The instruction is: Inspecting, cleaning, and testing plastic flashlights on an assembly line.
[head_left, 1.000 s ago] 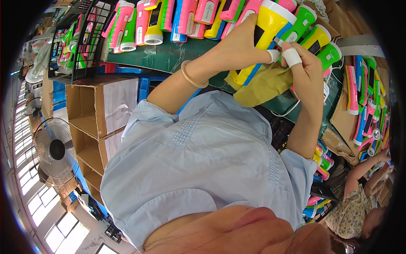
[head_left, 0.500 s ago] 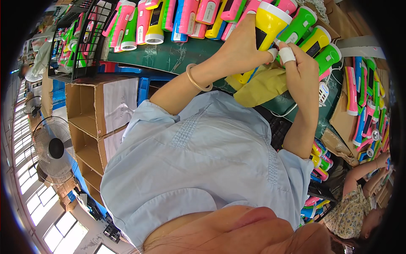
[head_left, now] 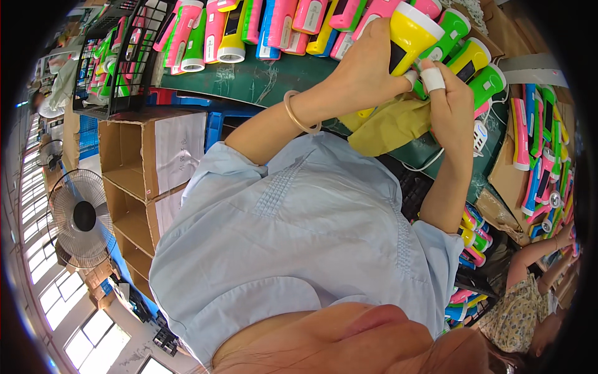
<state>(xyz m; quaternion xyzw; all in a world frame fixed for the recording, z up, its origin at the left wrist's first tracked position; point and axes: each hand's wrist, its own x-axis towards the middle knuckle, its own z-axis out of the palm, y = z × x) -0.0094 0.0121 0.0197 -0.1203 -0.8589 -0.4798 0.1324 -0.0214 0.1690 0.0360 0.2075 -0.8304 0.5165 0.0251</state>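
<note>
My left hand (head_left: pixel 367 68) is wrapped round a yellow flashlight (head_left: pixel 412 32) with a white rim and a dark panel, its wide head tilted up to the right. Close against the flashlight's body, my right hand (head_left: pixel 450 100) has its fingers curled in, with white tape round one finger. A yellow-green cloth (head_left: pixel 389 128) hangs below both hands and runs in under the right hand's fingers, which seem to grip it. Those fingertips are partly hidden. Tape also covers the tip of my left thumb.
Several pink, green, blue and yellow flashlights (head_left: pixel 305 19) line the back of the green table (head_left: pixel 249 78). A white charging hub (head_left: pixel 479 138) with cables lies to the right. At left are a black basket (head_left: pixel 134 62), cardboard compartments (head_left: pixel 128 146) and a fan (head_left: pixel 84 217). Another person (head_left: pixel 520 299) works at far right.
Both hands and the yellow flashlight have shifted slightly right. The flashlight's lower end is now more covered by the left hand and the cloth.
</note>
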